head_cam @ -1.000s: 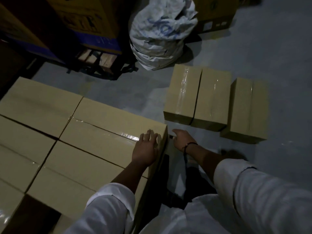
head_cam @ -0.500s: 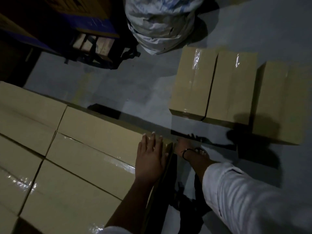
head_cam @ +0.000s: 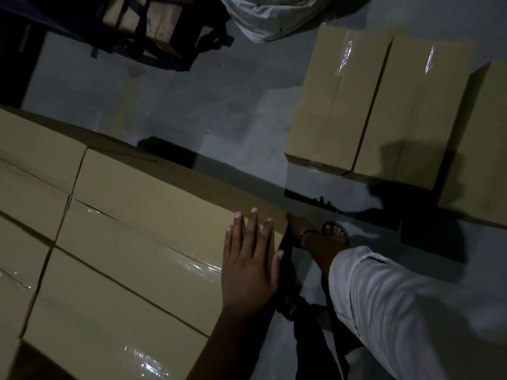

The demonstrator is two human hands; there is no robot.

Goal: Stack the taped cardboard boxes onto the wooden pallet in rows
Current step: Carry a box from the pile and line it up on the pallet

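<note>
Flattened since before, left hand (head_cam: pixel 248 259) lies straight-fingered on box (head_cam: pixel 153 198); right hand (head_cam: pixel 297 225) against its end, grip unreadable.

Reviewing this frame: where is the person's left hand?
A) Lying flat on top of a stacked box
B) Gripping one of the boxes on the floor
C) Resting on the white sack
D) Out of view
A: the left hand lies with straight fingers on the top of the stacked box, near its right end.
</note>
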